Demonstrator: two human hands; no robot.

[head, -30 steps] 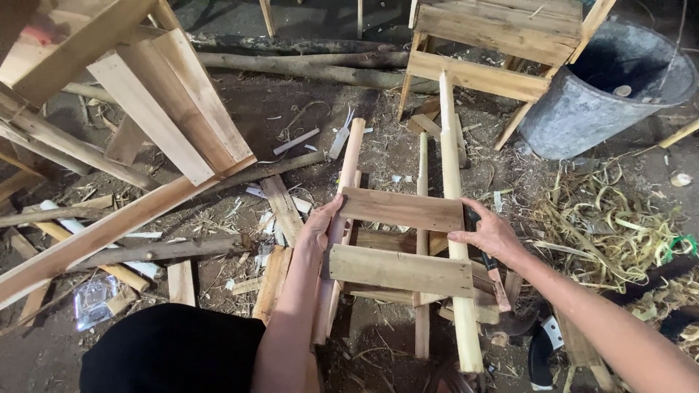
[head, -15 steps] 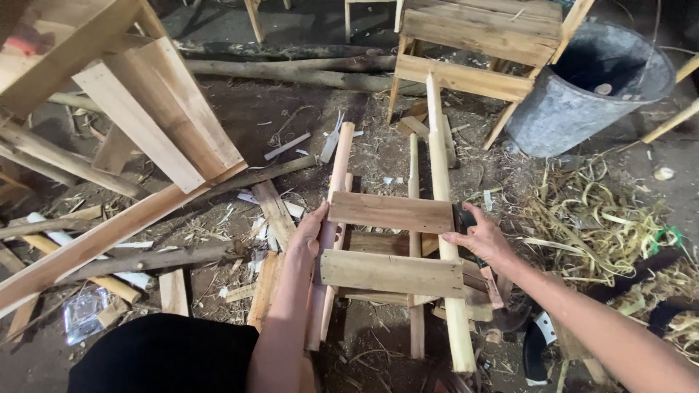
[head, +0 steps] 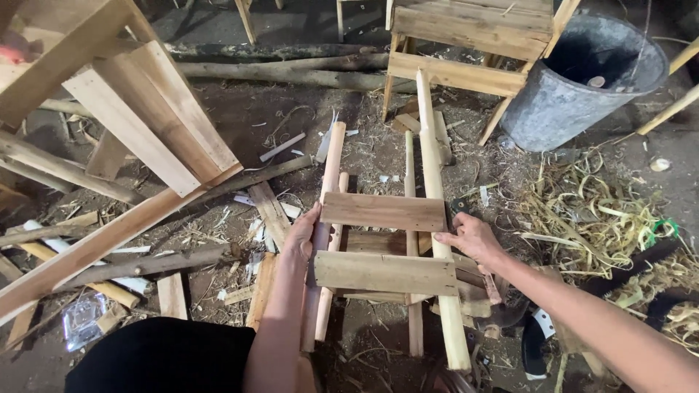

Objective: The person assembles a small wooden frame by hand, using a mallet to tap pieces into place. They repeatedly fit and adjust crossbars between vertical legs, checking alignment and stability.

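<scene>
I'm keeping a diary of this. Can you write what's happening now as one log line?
left hand: on left pole | right hand: on right pole | two slats across poles | bucket behind

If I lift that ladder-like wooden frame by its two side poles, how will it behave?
The wooden frame probably lifts stiffly, since two flat slats span both poles. It looks fairly light: thin timber. Lying flat, it seems unlikely to roll.
</scene>
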